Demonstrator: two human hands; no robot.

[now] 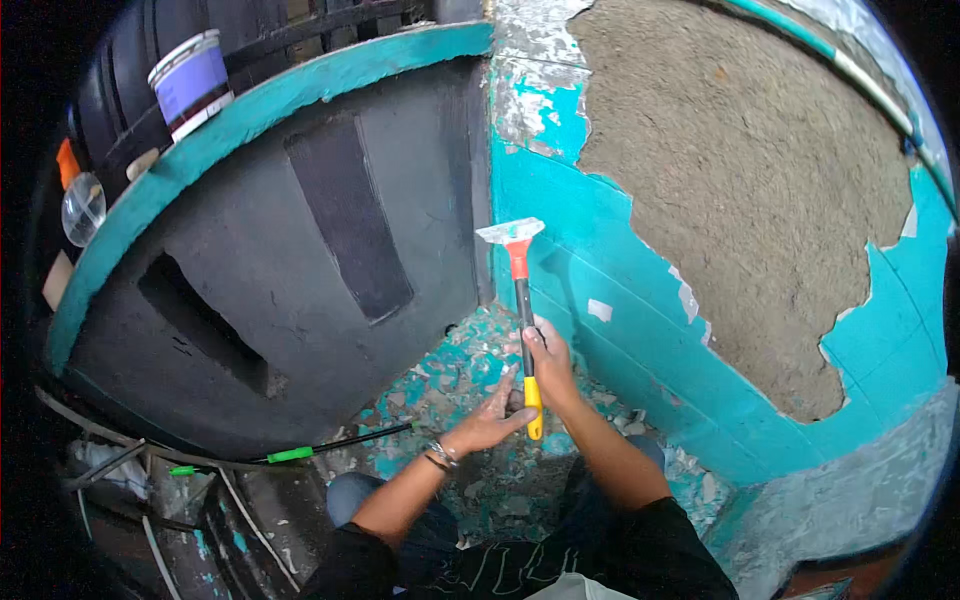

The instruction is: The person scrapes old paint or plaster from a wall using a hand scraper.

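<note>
A long-handled scraper (526, 330) stands nearly upright in front of me, with a pale, dusty blade, a red neck, a dark shaft and a yellow end. My right hand (549, 362) is closed round the dark shaft, just above the yellow part. Beside the yellow end is my left hand (488, 420), fingers apart and dusty, the thumb tip close to or touching the handle. The scraper's blade is raised in front of the turquoise wall (570, 220), near the corner. Part of that wall has lost its paint and shows rough brown plaster (740, 170).
Paint flakes (440, 370) litter the floor. At left, a dark curved wall (250, 230) has a turquoise ledge (300, 92) bearing a purple-labelled tub (192, 85) and a spray bottle (83, 205). A black-and-green pole (340, 440) lies low left. A pipe (870, 85) runs along the upper right wall.
</note>
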